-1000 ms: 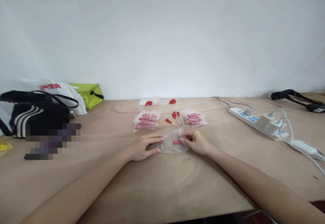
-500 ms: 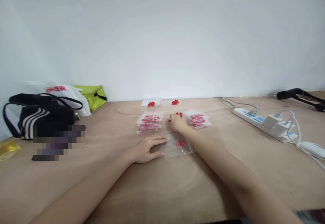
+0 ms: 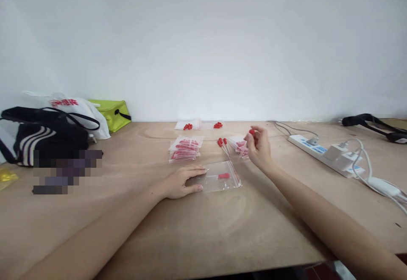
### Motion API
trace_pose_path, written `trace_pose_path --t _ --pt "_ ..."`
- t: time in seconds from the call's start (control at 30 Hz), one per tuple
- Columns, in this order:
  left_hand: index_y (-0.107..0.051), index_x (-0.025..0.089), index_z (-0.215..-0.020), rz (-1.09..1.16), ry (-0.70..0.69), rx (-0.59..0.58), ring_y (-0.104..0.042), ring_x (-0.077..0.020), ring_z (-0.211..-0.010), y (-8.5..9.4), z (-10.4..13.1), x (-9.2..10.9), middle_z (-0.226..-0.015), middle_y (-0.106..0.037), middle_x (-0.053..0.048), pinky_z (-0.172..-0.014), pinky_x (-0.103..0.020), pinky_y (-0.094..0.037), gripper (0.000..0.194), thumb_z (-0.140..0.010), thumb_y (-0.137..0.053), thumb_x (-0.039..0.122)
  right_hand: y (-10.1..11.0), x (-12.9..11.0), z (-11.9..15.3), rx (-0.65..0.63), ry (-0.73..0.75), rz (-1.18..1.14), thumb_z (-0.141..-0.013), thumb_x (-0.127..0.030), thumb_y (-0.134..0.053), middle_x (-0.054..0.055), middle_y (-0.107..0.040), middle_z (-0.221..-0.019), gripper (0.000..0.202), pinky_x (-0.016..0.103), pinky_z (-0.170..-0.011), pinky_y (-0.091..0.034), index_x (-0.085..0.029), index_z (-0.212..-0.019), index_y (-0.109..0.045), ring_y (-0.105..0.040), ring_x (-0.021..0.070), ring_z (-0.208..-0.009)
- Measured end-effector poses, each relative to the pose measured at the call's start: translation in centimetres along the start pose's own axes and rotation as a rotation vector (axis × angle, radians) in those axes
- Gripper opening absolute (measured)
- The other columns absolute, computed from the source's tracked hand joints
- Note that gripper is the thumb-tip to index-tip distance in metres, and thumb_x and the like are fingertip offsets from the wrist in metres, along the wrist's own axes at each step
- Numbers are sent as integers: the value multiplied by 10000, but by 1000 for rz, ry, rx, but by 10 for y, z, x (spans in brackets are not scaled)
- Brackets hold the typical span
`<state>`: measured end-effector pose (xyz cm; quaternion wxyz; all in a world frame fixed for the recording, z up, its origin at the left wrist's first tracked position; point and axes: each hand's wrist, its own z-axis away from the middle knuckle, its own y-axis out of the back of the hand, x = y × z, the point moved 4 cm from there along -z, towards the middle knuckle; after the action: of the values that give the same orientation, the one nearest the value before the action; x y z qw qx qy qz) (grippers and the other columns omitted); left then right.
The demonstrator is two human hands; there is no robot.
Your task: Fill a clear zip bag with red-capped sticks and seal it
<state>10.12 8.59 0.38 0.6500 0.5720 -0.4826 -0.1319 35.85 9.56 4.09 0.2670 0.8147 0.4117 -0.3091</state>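
Observation:
My left hand (image 3: 186, 181) lies on the table with thumb and fingers apart, resting on the left end of a clear zip bag (image 3: 211, 183). Inside that bag is one red-capped dropper (image 3: 224, 176). Pinched in my right hand (image 3: 259, 146), raised right of the bag, is another red-capped dropper (image 3: 252, 131), its clear stem pointing down. A few loose red-capped droppers (image 3: 220, 142) lie behind the bag. A stack of filled bags (image 3: 186, 148) is at the left, and a second stack (image 3: 238, 143) sits partly behind my right hand.
Two bags with red pieces (image 3: 187, 126) (image 3: 218, 125) lie by the wall. A white power strip (image 3: 324, 155) with plugs and cables is at the right, black straps (image 3: 369, 123) beyond. At the left are a black bag (image 3: 51, 140), a white bag (image 3: 98, 123) and a green box (image 3: 114, 115).
My right hand has moved right and up from the loose droppers, now with one dropper in its fingers. My left hand has stayed on the clear bag. The view has shifted slightly.

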Motion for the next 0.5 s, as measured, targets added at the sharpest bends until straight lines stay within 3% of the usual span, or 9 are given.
trace_pose_path --t 0.1,0.2,0.37,0.5 --pt "-474 258 -1212 -7 -3 4 -378 -216 -1216 0 0 0 -1309 -436 -33 -1022 -392 -290 476 -786 -524 463 20 22 14 88 -120 -79 -781 -451 -455 -16 -512 -733 358 253 -539 -407 -223 -1036 -352 -493 112 -569" --pt "-477 263 -1210 -20 3 4 -380 -217 -1214 0 0 -1 -1308 -437 -30 -1021 -396 -292 468 -788 -521 459 24 39 20 147 -252 -146 -751 -471 -474 -35 -509 -699 351 240 -500 -401 -229 -968 -342 -473 100 -525" --pt "-475 253 -1213 -26 -7 5 -376 -212 -1217 0 -1 -1 -1316 -427 -32 -1024 -386 -292 463 -795 -513 450 10 46 26 127 -402 -206 -725 -448 -496 -61 -486 -627 314 223 -455 -377 -230 -896 -350 -459 90 -474" --pt "-475 246 -1213 -39 8 -12 -374 -212 -1219 0 -1 1 -1315 -428 -36 -1022 -392 -292 460 -800 -507 445 -4 39 35 68 -414 -248 -728 -446 -497 -79 -467 -575 303 214 -437 -359 -228 -880 -350 -446 83 -446"
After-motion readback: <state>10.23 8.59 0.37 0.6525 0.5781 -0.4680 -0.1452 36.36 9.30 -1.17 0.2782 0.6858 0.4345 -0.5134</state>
